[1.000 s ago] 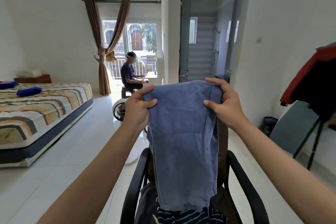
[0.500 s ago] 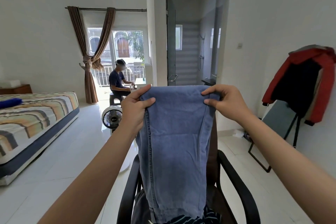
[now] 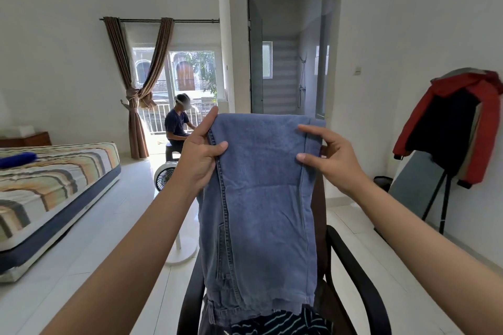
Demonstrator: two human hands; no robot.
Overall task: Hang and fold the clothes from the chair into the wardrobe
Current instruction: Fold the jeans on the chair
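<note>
Both hands are up in front of me, holding the jeans (image 3: 258,198) by the folded top edge. Left hand (image 3: 200,156) grips the left side, thumb on the front and fingers behind the cloth. Right hand (image 3: 330,156) pinches the right side, its thumb on the front and a finger across the top. I see the jeans hang straight down over the chair (image 3: 351,280), hiding most of its back. Their lower end reaches a striped cloth (image 3: 277,325) lying on the seat. A fan (image 3: 166,175) stands on the floor behind the chair. I see a bed (image 3: 54,185) on the left and a red jacket (image 3: 462,128) hanging on the right. Another person (image 3: 178,125) sits by the window.
</note>
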